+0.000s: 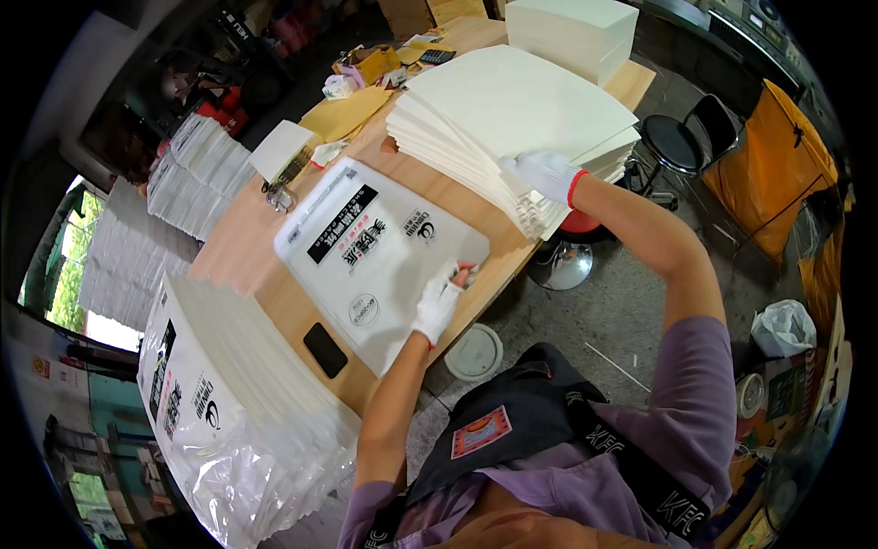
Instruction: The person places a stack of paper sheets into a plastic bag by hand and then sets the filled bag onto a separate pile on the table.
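My left hand (437, 307), in a white glove with bare fingertips showing, is at the near edge of a flat white plastic bag (402, 284) with black and red print. Its fingers are bent together, pinching at the bag's edge. The bag lies on the wooden table in front of me. To the right, my gloved right hand (546, 176) with a red cuff lies over the near corner of a thick stack of white sheets (512, 101). Its fingers are stretched out over the top sheet; the thumb's grip is unclear. Several sheet edges fan out beneath it.
A black phone (326, 350) lies near the table's left edge. Bundled printed bags (229, 403) stand at the lower left. A white block of sheets (572, 37), a calculator (437, 57) and yellow papers (346, 113) occupy the far side. A black stool (679, 142) stands right.
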Tool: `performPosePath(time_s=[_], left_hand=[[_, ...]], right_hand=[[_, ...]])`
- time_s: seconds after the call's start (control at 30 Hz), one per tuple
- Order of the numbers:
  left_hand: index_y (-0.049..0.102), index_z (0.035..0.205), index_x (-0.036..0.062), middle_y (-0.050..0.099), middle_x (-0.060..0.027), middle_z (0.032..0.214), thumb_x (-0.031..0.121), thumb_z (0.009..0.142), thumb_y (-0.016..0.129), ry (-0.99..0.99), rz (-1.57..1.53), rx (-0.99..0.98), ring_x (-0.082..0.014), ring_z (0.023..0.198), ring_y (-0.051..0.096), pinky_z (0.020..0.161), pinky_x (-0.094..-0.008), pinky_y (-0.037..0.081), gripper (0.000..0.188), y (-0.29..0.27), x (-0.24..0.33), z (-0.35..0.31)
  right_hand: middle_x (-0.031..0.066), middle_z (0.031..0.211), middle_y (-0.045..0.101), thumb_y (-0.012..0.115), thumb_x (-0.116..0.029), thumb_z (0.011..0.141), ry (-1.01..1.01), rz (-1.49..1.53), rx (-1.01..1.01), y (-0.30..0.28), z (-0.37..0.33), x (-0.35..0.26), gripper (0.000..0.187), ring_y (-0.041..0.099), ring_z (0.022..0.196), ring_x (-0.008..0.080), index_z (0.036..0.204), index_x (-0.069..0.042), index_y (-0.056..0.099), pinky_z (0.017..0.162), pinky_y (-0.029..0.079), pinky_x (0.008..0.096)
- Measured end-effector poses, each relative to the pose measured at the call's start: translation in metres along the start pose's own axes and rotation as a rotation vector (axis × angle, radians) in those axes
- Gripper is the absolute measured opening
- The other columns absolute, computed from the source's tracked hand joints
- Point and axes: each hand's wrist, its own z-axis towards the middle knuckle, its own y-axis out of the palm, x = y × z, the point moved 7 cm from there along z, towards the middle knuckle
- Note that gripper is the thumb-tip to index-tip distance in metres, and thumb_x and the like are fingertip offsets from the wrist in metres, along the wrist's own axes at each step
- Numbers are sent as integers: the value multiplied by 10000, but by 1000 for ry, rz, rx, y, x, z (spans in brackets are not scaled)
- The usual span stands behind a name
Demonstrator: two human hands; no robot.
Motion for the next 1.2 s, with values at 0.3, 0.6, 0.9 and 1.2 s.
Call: performPosePath(time_s=[0.3, 0.6, 0.9, 1.2], left_hand=[[378, 1392, 71, 569, -148, 1258, 507, 981, 411, -127, -716, -151, -209, 851, 635, 787, -366, 527, 600, 32, 22, 82], [620, 1023, -55, 668, -139, 941, 97, 865, 510, -348, -399, -4, -213, 836, 665, 739, -332, 552, 245, -59, 0, 1], [117, 1442, -94, 597, -259, 1181, 135, 796, 644, -183, 336, -86, -288, 980, 660, 842, -324, 527, 864, 27, 72, -26], [238, 1485, 81, 164, -316, 1509, 393, 789, 681, -40, 913, -133, -351, 773, 658, 626, -448, 529, 881, 130, 61, -23]], right_hand=[[205, 905, 668, 439, -300, 950, 127, 204, -118, -89, -21, -47, 303, 642, 830, 382, 1019, -53, 601, 741, 497, 461], [105, 1081, 667, 706, -322, 838, 415, 1380, 139, -52, -125, -33, 568, 660, 929, 178, 1286, -27, 520, 782, 527, 311], [130, 1245, 601, 691, -250, 863, 425, 1619, 343, 0, -141, -30, 551, 595, 1111, 253, 1281, 64, 517, 970, 458, 335], [174, 855, 686, 590, -288, 880, 597, 686, 256, 1, -136, -72, 327, 669, 790, 333, 1024, -5, 664, 713, 518, 360]])
